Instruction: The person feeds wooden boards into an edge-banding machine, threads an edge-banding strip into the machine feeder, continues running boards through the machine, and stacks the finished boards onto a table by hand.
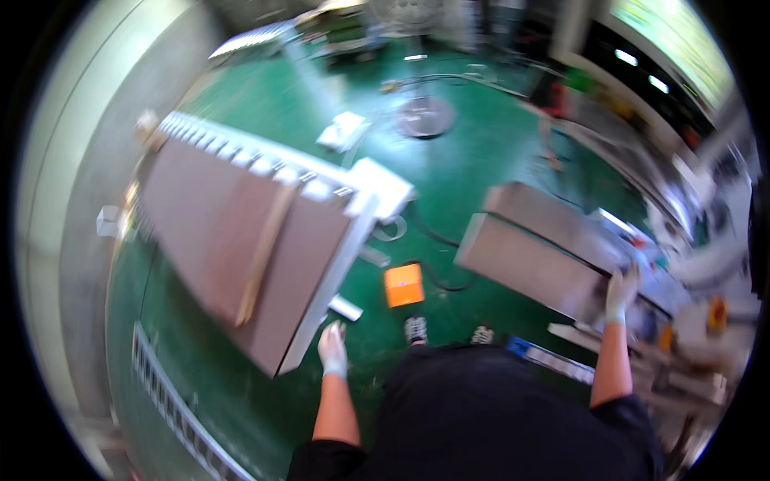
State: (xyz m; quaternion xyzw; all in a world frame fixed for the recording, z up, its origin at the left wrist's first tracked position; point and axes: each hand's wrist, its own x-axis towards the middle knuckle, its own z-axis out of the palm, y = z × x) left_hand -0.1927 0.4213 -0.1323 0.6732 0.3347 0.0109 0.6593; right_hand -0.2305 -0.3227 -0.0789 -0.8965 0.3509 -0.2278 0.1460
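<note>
My left hand (333, 349), in a pale glove, hangs beside the near corner of a large bench with a brown top (216, 216). It holds nothing I can see, and its fingers look loosely open through the blur. On the other side, my right hand (621, 295), also gloved, is over the near right end of two long grey-brown metal boxes (529, 263). Its fingers look apart, with nothing visible in them; whether it touches the metal I cannot tell. A narrow wooden strip (265, 255) lies across the brown top.
An orange square (403, 285) is on the green floor ahead of my shoes, with a dark cable (439, 280) beside it. A stand with a round base (425, 117) is farther off. A slatted metal frame (172, 405) lies at left; machinery and clutter (698, 321) crowd the right.
</note>
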